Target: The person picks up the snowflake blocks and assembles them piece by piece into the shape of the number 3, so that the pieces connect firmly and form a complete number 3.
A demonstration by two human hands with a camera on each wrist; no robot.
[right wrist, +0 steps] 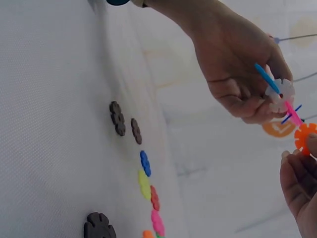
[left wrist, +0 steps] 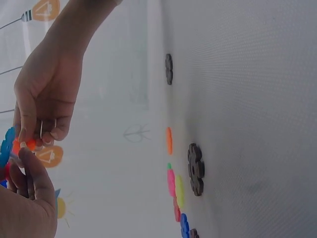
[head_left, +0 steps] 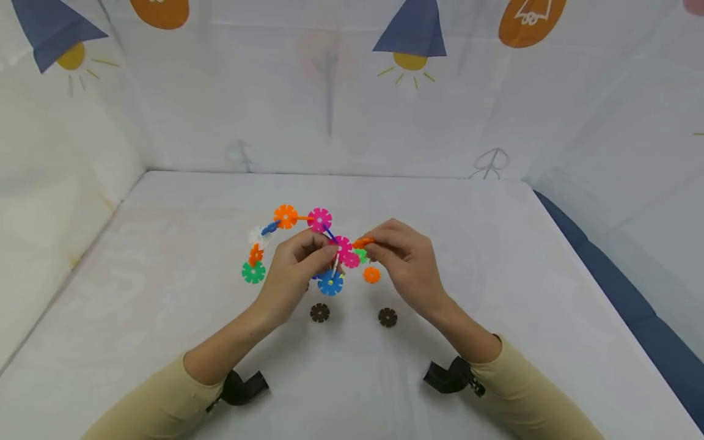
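Observation:
In the head view my left hand holds a chain of interlocked notched plastic discs, pinching it by a white disc. The chain arcs up and left from a pink disc through an orange disc to a green disc at its far end. A blue disc sits on the white one, below the fingers. My right hand pinches another orange disc between thumb and fingers, its edge right at a pink disc of the chain.
Loose discs lie on the white table beneath the hands: an orange one, two dark brown ones, and pink, yellow, red and blue ones. A printed white curtain hangs behind.

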